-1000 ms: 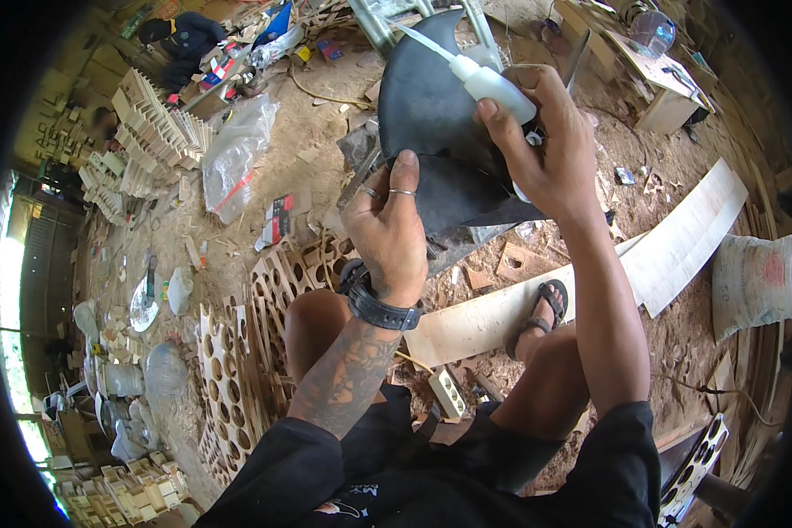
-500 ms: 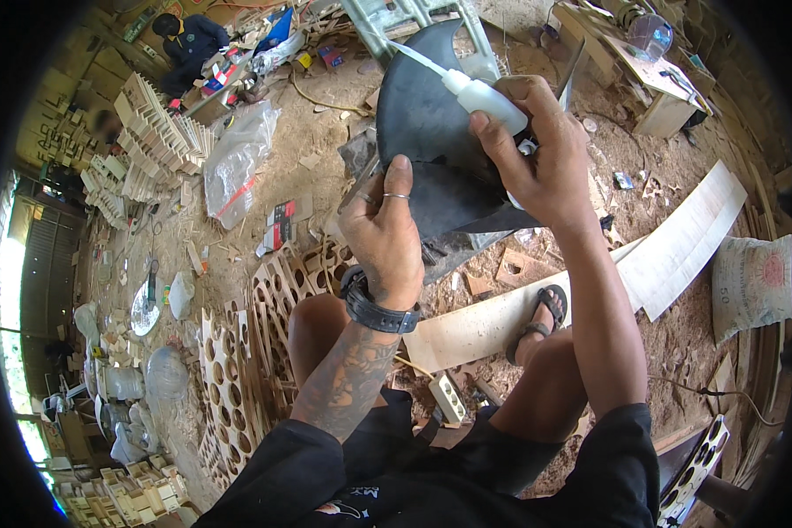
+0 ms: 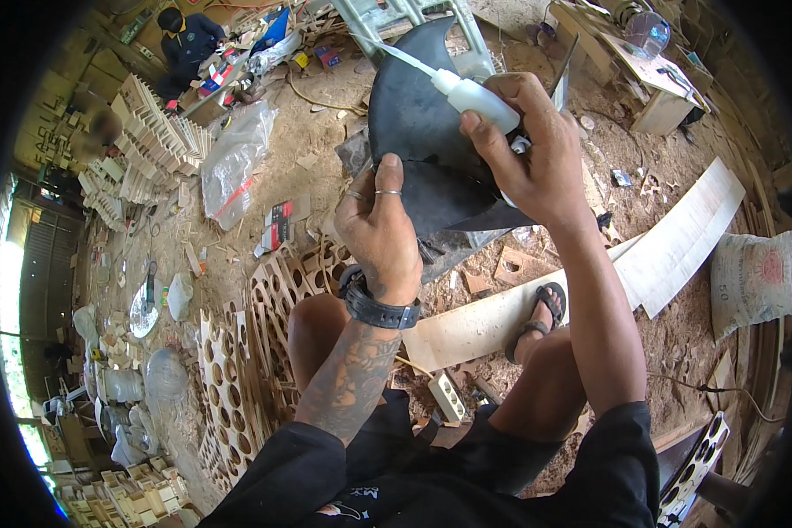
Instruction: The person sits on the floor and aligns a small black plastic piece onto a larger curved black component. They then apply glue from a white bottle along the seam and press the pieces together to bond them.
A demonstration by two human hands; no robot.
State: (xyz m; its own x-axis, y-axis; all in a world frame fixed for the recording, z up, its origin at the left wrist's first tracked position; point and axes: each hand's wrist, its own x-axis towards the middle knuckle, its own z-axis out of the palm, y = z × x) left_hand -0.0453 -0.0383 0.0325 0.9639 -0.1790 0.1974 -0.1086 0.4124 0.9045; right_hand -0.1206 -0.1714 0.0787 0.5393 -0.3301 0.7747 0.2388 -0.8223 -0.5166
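Note:
My left hand [image 3: 383, 224] grips the lower left edge of a dark, curved, fin-shaped sheet [image 3: 418, 114]. Its thumb lies on the sheet's face, and the other fingers are mostly hidden behind. A crack-like line crosses the sheet just beside that thumb. In my right hand [image 3: 537, 145] is a white squeeze bottle [image 3: 477, 103], held between thumb and fingers. The bottle's long thin nozzle points up and left across the sheet's upper part, and a small white piece shows under the palm.
Wooden boards with round holes [image 3: 229, 387] lean by my left knee. A power strip [image 3: 447, 398] lies between my legs. Pale thin planks [image 3: 686, 238] and a sack [image 3: 752, 286] are at right. Another person [image 3: 189, 48] sits at the far left, behind stacked wooden pieces [image 3: 154, 132].
Both hands, the dark sheet and the bottle have shifted slightly left. The bottle's nozzle now sits a little further left over the sheet. Both grips stay the same.

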